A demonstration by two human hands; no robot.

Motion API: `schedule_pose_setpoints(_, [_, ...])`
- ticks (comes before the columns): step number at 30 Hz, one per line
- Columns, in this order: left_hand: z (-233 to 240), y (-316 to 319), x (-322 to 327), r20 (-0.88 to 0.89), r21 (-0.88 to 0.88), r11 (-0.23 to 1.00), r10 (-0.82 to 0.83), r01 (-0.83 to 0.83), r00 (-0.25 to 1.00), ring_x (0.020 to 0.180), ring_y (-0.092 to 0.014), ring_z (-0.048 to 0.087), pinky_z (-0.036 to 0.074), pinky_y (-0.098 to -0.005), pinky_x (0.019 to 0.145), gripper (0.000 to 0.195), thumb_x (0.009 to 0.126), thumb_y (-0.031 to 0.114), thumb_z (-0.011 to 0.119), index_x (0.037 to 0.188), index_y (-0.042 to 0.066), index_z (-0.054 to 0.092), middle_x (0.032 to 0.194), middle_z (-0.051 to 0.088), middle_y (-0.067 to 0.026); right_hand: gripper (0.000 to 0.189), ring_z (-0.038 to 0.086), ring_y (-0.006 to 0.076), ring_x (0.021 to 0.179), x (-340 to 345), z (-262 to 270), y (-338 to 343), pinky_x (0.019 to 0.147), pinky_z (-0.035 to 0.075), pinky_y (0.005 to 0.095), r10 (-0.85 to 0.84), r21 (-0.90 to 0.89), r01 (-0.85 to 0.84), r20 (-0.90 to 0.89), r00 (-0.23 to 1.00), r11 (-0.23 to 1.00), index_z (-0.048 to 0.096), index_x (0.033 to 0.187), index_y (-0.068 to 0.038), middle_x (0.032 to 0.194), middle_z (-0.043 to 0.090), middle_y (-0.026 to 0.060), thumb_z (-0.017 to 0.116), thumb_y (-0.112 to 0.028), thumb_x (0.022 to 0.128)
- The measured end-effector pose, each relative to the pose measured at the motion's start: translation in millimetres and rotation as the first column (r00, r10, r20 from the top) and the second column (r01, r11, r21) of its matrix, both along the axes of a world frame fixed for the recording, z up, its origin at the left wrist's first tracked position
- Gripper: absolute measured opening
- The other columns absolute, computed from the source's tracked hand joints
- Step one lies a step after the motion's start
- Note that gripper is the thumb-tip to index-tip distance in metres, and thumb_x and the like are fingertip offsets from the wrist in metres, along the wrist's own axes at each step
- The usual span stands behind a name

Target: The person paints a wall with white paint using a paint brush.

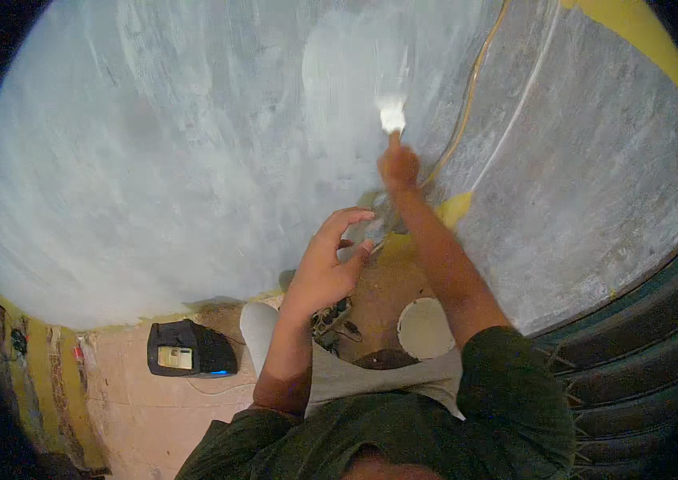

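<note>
My right hand (399, 168) is closed around the handle of a paintbrush (395, 133), whose bristle end lies at a bright white patch (393, 114) on the grey-white painted wall (225, 150). Streaky brush marks run over this wall. Lower and to the left, my left hand (330, 258) is held out with thumb and fingers curved apart, nothing visible between them. A yellowish cable (472, 84) runs down the wall to the right of my right hand.
A black box-like device (186, 348) with a small blue light stands on the tiled floor at lower left. Tangled cables (336, 327) and a round pale object (426, 328) lie below my arms. Dark ribbed shapes (633, 354), possibly stacked tyres, line the right side. Yellow patches (639, 30) border the paint.
</note>
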State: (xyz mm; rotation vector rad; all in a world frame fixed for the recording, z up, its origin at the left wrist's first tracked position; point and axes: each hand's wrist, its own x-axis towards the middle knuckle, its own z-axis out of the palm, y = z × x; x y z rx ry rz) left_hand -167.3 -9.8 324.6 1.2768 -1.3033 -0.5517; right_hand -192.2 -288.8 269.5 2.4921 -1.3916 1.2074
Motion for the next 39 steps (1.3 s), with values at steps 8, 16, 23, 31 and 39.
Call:
schedule_pose_setpoints(8, [-6, 7, -8, -0.008, 0.037, 0.999, -0.010, 0.011, 1.000, 0.114, -0.019, 0.048, 0.044, -0.0345, 0.090, 0.035, 0.083, -0.001, 0.055, 0.117, 0.009, 0.052, 0.123, 0.050, -0.0056, 0.016, 0.060, 0.0404, 0.078, -34, -49, -23, 0.069, 0.047, 0.0500, 0.118, 0.075, -0.108, -0.158, 0.980, 0.991, 0.058, 0.088, -0.003, 0.079, 0.060, 0.0215, 0.055, -0.012, 0.076])
schedule_pose_setpoints(16, [-5, 8, -14, 0.030, 0.041, 0.999, -0.035, 0.034, 0.999, 0.116, -0.020, 0.047, 0.044, -0.0356, 0.091, 0.035, 0.084, 0.001, 0.055, 0.117, 0.010, 0.052, 0.123, 0.050, -0.0062, 0.049, 0.062, 0.0371, 0.086, -41, 269, -8, 0.074, 0.049, 0.0451, 0.109, -0.121, -0.111, -0.021, 0.994, 0.986, 0.061, 0.093, 0.000, 0.092, 0.063, 0.0203, 0.071, -0.042, 0.069])
schedule_pose_setpoints(23, [-15, 6, -13, 0.013, 0.046, 0.998, -0.044, 0.043, 0.999, 0.117, -0.021, 0.046, 0.044, -0.0361, 0.091, 0.034, 0.084, 0.003, 0.056, 0.117, 0.010, 0.052, 0.123, 0.050, -0.0072, 0.024, 0.061, 0.0381, 0.084, -19, 193, 2, 0.072, 0.049, 0.0471, 0.187, -0.259, -0.134, 0.194, 0.963, 0.957, 0.060, 0.092, -0.002, 0.087, 0.063, 0.0199, 0.060, -0.018, 0.074])
schedule_pose_setpoints(31, [-30, 12, -10, 0.014, 0.113, 0.993, -0.045, 0.044, 0.999, 0.113, -0.020, 0.049, 0.045, -0.0349, 0.090, 0.034, 0.085, 0.003, 0.056, 0.118, 0.008, 0.051, 0.122, 0.050, -0.0078, 0.023, 0.059, 0.0413, 0.078, -4, -163, -4, 0.064, 0.046, 0.0492, 0.123, 0.351, -0.199, 0.227, 0.966, 0.915, 0.056, 0.103, -0.002, 0.080, 0.059, 0.0238, 0.046, -0.010, 0.084])
schedule_pose_setpoints(39, [-42, 32, 0, -0.027, 0.114, 0.993, 0.007, -0.004, 1.000, 0.109, -0.022, 0.051, 0.046, -0.0346, 0.087, 0.033, 0.084, 0.003, 0.057, 0.116, 0.007, 0.050, 0.119, 0.051, -0.0101, 0.015, 0.059, 0.0374, 0.082, 14, -37, -7, 0.072, 0.048, 0.0447, 0.215, 0.202, -0.184, -0.143, 0.966, 0.962, 0.064, 0.081, -0.005, 0.085, 0.061, 0.0180, 0.063, -0.010, 0.067])
